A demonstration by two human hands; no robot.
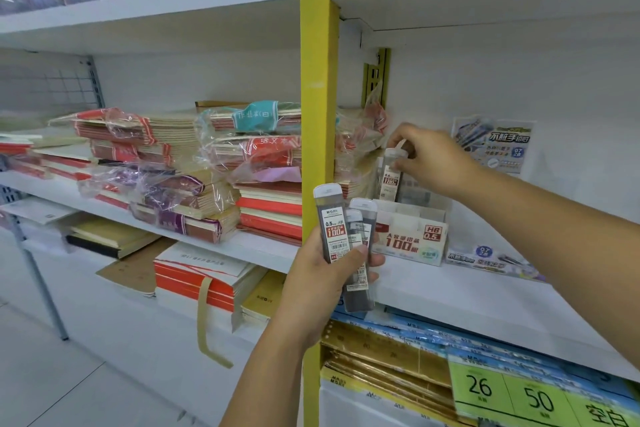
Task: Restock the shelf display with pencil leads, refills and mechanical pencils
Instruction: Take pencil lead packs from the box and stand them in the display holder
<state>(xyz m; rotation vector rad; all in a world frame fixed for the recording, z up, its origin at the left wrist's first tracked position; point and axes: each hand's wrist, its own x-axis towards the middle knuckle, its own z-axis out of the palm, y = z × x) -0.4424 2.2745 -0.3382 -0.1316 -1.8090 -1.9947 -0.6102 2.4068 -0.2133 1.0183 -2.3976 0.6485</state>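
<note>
Right hand (429,158): thumb and fingertips closed in a pinch on the white-capped top of one slim clear plastic lead case with a red-and-white label (390,178), held upright. Directly below this hand: a white cardboard display box with red print and inner dividers (410,239); the case's lower end stands at the box's back row, though whether it has touched bottom cannot be told. Left hand (322,276), lower and nearer the body than the right: fingers and thumb curled tight round a fanned bundle of three or so matching grey-filled lead cases (334,225), caps up, just in front of the box. Under both hands: the white shelf board (467,302) that bears the box. Beside the box, beneath the right forearm: flat blue-and-white printed packs (491,260). Just beyond the left hand: a yellow metal upright (317,114), and past it stacks of red and cream notebooks in clear wrap (207,184). Step in hand, by judgement: seating lead cases one at a time into the display box, with the front compartments not yet filled. Next move likely calls for lowering the case straight between the dividers, releasing the pinch, then drawing one case from the left-hand bundle without loosening the others.
</note>
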